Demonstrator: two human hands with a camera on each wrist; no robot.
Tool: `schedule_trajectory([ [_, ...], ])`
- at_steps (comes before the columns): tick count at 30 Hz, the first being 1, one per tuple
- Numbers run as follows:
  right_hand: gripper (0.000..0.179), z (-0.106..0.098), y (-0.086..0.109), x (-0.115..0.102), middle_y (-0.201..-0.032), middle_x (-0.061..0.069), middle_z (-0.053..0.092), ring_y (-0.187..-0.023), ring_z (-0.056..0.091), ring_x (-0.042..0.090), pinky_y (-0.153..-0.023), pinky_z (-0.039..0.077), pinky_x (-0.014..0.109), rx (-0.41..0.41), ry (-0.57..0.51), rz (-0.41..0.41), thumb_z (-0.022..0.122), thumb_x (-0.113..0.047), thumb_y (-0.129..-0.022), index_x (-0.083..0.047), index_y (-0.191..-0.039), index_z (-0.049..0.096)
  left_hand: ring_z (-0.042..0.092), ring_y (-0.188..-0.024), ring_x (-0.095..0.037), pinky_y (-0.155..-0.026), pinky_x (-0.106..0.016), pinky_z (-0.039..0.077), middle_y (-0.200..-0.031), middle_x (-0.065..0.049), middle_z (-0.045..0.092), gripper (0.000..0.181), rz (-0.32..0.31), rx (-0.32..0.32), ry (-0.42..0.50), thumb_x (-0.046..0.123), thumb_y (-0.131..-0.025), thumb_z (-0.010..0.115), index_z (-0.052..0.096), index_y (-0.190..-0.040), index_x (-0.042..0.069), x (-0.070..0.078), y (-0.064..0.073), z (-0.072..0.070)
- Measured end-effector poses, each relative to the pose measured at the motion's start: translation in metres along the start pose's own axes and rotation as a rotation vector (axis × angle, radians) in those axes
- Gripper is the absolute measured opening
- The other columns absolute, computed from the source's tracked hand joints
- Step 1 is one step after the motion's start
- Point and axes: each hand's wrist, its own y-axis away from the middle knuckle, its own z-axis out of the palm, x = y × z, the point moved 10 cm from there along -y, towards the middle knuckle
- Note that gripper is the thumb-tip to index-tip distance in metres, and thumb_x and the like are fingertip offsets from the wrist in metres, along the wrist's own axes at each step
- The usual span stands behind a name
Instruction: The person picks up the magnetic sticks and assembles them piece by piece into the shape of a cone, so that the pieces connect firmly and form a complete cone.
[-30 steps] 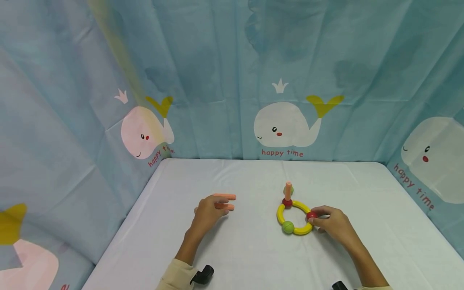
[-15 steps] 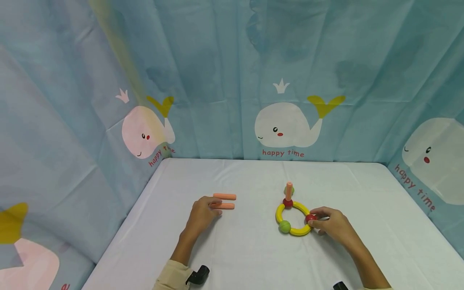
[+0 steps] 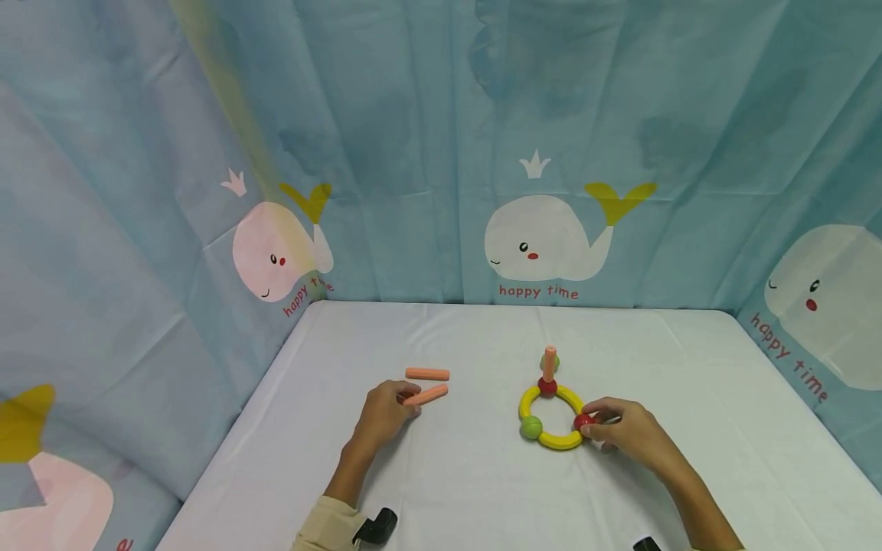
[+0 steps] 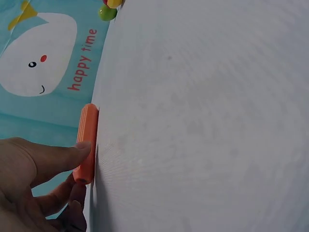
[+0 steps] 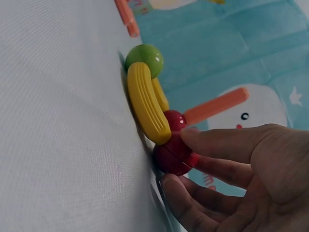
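Observation:
My left hand [image 3: 382,413] pinches the near end of an orange stick [image 3: 429,395], which lies slanted low over the table. In the left wrist view the thumb presses on that grooved stick [image 4: 88,123]. Just beyond it lies a second orange stick [image 3: 427,374]. My right hand [image 3: 634,435] holds a red ball [image 3: 583,422] between thumb and fingers. This ball joins a ring of curved yellow rods [image 3: 560,441], along with a green ball [image 3: 530,428] and another red ball [image 3: 547,387]. From the far red ball an orange stick [image 3: 549,363] stands upright.
A green ball [image 3: 556,363] shows partly hidden behind the upright stick. White cloth covers the table [image 3: 482,490], whose far edge meets a blue curtain [image 3: 413,229] printed with whales. Black wrist cameras [image 3: 377,526] sit at both forearms.
The ring has turned and shifted slightly left with my right hand, its green ball moving left. My left hand drew back from the sticks, then tilted the nearer one.

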Motion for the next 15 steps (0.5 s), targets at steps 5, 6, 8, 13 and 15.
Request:
schedule_trajectory([
  [5, 0.038, 0.004, 0.002, -0.004, -0.102, 0.008, 0.071, -0.074, 0.065, 0.021, -0.069, 0.058, 0.036, -0.018, 0.007, -0.008, 0.084, -0.024, -0.091, -0.005, -0.122, 0.075, 0.068, -0.096, -0.021, -0.083, -0.042, 0.057, -0.107, -0.007, 0.075, 0.029, 0.012, -0.005, 0.003, 0.001, -0.088, 0.082, 0.079, -0.118, 0.002, 0.002, 0.002, 0.001],
  [6, 0.038, 0.005, 0.003, -0.004, -0.101, 0.007, 0.070, -0.073, 0.065, 0.021, -0.069, 0.058, 0.036, -0.021, 0.009, -0.006, 0.084, -0.024, -0.091, -0.006, -0.123, 0.075, 0.068, -0.097, -0.021, -0.083, -0.043, 0.057, -0.108, -0.008, 0.074, 0.029, 0.011, -0.004, 0.006, 0.001, -0.089, 0.082, 0.078, -0.118, 0.002, 0.002, 0.002, 0.001],
  [8, 0.039, 0.006, 0.003, -0.005, -0.100, 0.007, 0.070, -0.073, 0.065, 0.021, -0.069, 0.057, 0.036, -0.025, 0.009, -0.003, 0.084, -0.024, -0.090, -0.006, -0.123, 0.075, 0.067, -0.098, -0.022, -0.085, -0.044, 0.057, -0.109, -0.008, 0.074, 0.029, 0.018, 0.005, 0.006, 0.001, -0.089, 0.082, 0.078, -0.118, 0.003, 0.003, 0.003, 0.001],
  [13, 0.038, 0.010, 0.003, -0.005, -0.099, 0.007, 0.069, -0.072, 0.064, 0.022, -0.069, 0.056, 0.036, -0.034, 0.005, 0.006, 0.084, -0.024, -0.090, -0.008, -0.122, 0.076, 0.067, -0.100, -0.023, -0.085, -0.041, 0.057, -0.111, -0.009, 0.073, 0.031, 0.060, 0.042, 0.028, 0.000, -0.092, 0.079, 0.078, -0.123, 0.005, 0.009, 0.003, -0.001],
  [15, 0.038, 0.011, 0.003, -0.004, -0.099, 0.007, 0.069, -0.072, 0.064, 0.022, -0.069, 0.056, 0.036, -0.037, 0.004, 0.011, 0.085, -0.024, -0.089, -0.008, -0.122, 0.076, 0.067, -0.101, -0.021, -0.085, -0.039, 0.057, -0.115, -0.006, 0.074, 0.034, 0.076, 0.054, 0.061, -0.001, -0.093, 0.077, 0.078, -0.125, 0.011, 0.011, 0.003, -0.001],
])
